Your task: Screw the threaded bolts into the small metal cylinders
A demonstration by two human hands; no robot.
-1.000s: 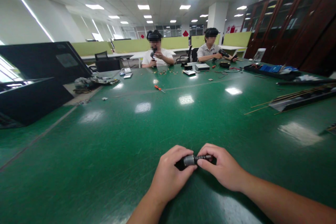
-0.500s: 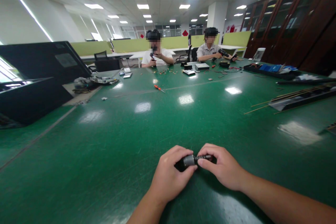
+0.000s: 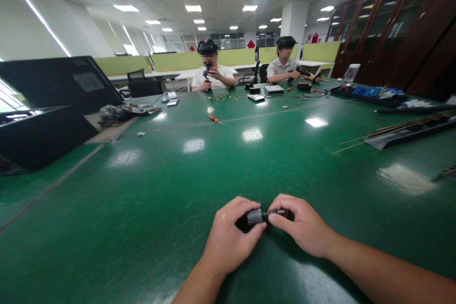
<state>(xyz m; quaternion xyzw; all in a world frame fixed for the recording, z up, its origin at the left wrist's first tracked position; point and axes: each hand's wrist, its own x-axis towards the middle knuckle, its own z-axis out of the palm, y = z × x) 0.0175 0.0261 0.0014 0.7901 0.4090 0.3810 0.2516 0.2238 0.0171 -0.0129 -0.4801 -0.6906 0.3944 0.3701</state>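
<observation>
The left hand (image 3: 230, 235) is wrapped around a grey metal cylinder (image 3: 254, 217) with a black body behind it, thumb and fingers pressed to opposite sides. The right hand (image 3: 305, 225) is clamped on a thin dark ribbed shaft (image 3: 276, 213), pinched between thumb and fingers. The cylinder and the shaft lie end to end, roughly level, just above the near part of the green desk (image 3: 171, 185); fingers partly hide both.

Well beyond the hands, an orange-handled screwdriver (image 3: 214, 119) lies on the desk, its tip pointing right and towards the wearer. Thin yellowish rods (image 3: 395, 129) rest by a dark tray (image 3: 409, 135) on the right. On the left stands a large dark panel (image 3: 60, 83), with circuit boards (image 3: 142, 109) beside it. At the far edge, a person in a white T-shirt (image 3: 221, 78) and a person in a checked shirt (image 3: 280, 70) each hold a black tool.
</observation>
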